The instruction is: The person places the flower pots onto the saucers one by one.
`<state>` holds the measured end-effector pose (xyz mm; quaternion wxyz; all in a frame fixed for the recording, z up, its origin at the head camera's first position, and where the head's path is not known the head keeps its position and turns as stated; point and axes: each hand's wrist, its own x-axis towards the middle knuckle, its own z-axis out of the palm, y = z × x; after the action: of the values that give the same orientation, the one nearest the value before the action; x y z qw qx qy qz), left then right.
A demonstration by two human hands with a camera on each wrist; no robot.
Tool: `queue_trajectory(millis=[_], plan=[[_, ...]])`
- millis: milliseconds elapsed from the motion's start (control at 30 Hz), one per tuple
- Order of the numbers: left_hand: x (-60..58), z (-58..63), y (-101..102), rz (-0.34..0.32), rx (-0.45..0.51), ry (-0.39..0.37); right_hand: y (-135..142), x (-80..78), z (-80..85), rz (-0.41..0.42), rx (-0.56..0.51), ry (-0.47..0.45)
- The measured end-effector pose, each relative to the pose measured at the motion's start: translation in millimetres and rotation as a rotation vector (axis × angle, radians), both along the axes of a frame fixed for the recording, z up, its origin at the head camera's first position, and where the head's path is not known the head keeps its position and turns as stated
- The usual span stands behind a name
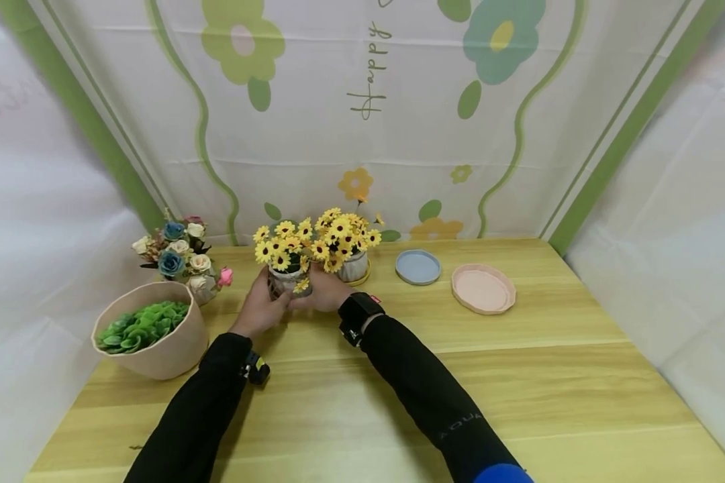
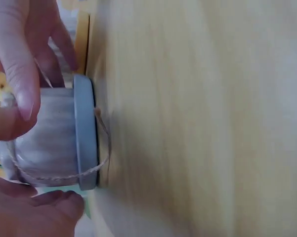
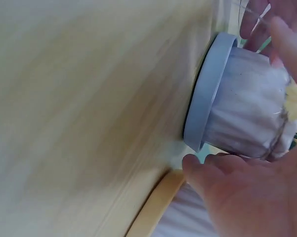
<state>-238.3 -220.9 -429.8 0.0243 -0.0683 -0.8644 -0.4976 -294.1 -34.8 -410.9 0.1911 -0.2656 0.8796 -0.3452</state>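
Note:
A small grey-white flower pot [image 1: 280,283] with yellow daisy-like flowers [image 1: 282,245] sits between both hands. In the left wrist view, its base is in a blue-grey saucer [image 2: 85,133] close to the tabletop, and a thin twine [image 2: 64,177] loops loosely across it. My left hand [image 1: 261,305] holds the pot's left side. On the opposite side is my right hand [image 1: 325,290], gripping it with fingers curved around. The thumbs meet at the front, below a drooping yellow bloom [image 1: 302,286]. Palms hide part of the pot's sides.
Just right and behind stands a second yellow-flowered pot [image 1: 353,267] on a yellow saucer [image 1: 361,279]. Farther right lie a blue plate [image 1: 418,267] and a pink plate [image 1: 483,288]. A pink planter [image 1: 163,352] with green leaves and a rose bouquet [image 1: 184,251] occupy the left.

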Motion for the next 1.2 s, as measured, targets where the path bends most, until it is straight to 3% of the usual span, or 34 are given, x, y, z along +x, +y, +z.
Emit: queue_trajectory(millis=[167,267,467,633,933,1100,1200], plan=[[17.9,2.5,2.5,-0.052,-0.002,0.023,17.2,10.1,-1.3,0.156,-0.085,0.072],[29.5,3.9,3.7,-0.065,-0.048,0.028,28.5,21.4,-1.1,0.196,-0.063,0.092],[65.3,9.9,5.1,-0.061,-0.141,-0.035,57.2,45.8,2.0,0.176,0.021,0.046],[104.5,16.8,-2.7,-0.032,-0.223,-0.087,94.0,51.8,8.8,0.124,0.1,0.021],[169.1,25.9,-41.9,0.001,-0.264,-0.218,162.2,21.7,17.3,-0.025,0.222,0.088],[191.4,24.8,-69.7,0.051,-0.346,-0.28,188.2,-2.2,14.3,-0.149,0.256,0.111],[199.2,24.0,-87.4,0.058,-0.362,-0.378,198.8,-15.9,9.6,-0.221,0.275,0.101]])
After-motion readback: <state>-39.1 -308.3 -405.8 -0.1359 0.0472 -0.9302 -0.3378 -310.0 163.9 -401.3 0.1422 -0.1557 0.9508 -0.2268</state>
